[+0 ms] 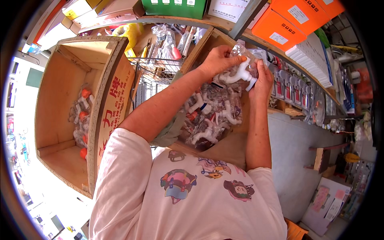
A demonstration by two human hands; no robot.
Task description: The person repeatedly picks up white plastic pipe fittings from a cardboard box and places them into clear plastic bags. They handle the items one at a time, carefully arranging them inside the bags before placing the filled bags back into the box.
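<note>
A white plastic tap [238, 75] in a clear plastic bag is held up between my two hands. My left hand [220, 60] pinches the bag near the tap's orange part. On the other side, my right hand [262, 76] grips the bag's edge and the tap's lower end. Below them, a wooden box [192, 57] holds several more bagged white taps [205, 133], some with orange or blue parts. To the left, a second wooden box [117, 90] with red writing lies open towards the left, with several bagged taps with orange parts [83, 115] inside.
A wire basket [159, 64] of packaged goods stands between the boxes. Above runs a shelf edge [219, 22] bearing a green box [175, 7] and orange boxes [279, 27]. Blister packs [288, 85] hang at the right. A grey post [247, 19] rises behind my hands.
</note>
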